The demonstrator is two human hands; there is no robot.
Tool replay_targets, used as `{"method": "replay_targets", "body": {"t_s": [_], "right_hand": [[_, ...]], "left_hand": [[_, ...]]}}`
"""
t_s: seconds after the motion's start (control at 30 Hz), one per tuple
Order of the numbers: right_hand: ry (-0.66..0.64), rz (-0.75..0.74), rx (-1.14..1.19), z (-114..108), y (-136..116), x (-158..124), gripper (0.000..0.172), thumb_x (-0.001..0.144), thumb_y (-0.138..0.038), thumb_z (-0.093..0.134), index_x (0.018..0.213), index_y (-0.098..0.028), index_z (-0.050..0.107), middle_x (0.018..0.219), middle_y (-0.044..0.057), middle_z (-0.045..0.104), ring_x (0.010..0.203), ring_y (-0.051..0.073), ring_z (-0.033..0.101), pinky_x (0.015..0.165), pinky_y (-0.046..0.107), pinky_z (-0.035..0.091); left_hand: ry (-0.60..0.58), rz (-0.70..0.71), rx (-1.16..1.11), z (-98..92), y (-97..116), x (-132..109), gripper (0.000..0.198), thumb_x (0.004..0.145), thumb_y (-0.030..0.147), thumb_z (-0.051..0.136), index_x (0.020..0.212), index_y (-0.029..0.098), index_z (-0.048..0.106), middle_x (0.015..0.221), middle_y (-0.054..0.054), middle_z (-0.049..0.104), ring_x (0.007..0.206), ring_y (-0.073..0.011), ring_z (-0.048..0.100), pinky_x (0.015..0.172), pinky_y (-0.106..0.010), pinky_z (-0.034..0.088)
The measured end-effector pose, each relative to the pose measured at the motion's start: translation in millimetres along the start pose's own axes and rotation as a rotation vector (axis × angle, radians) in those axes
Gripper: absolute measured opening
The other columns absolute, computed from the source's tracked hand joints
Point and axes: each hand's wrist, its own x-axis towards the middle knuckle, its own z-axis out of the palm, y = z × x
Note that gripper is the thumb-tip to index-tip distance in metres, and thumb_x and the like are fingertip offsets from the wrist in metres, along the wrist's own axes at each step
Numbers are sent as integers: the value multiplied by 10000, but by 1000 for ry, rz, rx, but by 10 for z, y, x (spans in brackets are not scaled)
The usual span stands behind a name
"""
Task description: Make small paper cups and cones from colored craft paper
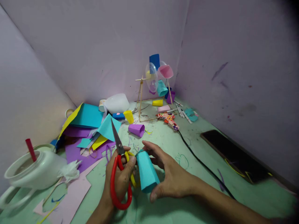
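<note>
Scissors [120, 148] with red and yellow handles are in my left hand [121, 175], their blades together and pointing up and away from me. Just to the right is a turquoise paper cup [147, 172], tilted with its wider end towards me. My right hand [173, 174] curves around the cup's right side, thumb by the wide rim and fingers near the narrow end. Part of the cup's far side is hidden, and the left fingertips come close to its narrow end. Beyond the hands lie a purple paper cup [136, 130] and a yellow paper cup [128, 116].
A stick frame [140, 99] carries a plastic wheel with paper cups at the back. A patterned glue gun [168, 119] trails a black cord [201, 161]. Coloured paper [87, 115] and a white pot [42, 171] are left; a phone [233, 155] lies right.
</note>
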Motion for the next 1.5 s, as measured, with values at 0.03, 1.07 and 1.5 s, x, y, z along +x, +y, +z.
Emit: {"method": "replay_targets", "body": {"t_s": [0.03,1.07,1.5], "right_hand": [[11,-1,80,-10,15,11,1171,348,-279,919,1383,-285,369,1402,109,396,1248,358,422,1034,520,338],[181,-65,688,-42,-108,34,720,494,-432,842,1154,-264,606,1154,85,639,1036,316,605,972,508,396],[221,-71,679,-66,-38,36,721,444,-383,872,1112,-235,648,1248,87,585,1105,314,549,975,479,389]], "left_hand": [[6,4,13,10,11,-5,405,779,407,647,1085,212,466,694,24,587,580,-137,561,538,-253,474],[-235,153,917,-10,325,-174,445,872,278,329,1295,200,445,1171,-114,622,1049,-244,598,874,-336,475],[-235,107,937,-23,306,-160,440,845,192,342,1265,188,477,1146,-128,631,1026,-250,605,857,-341,473]]}}
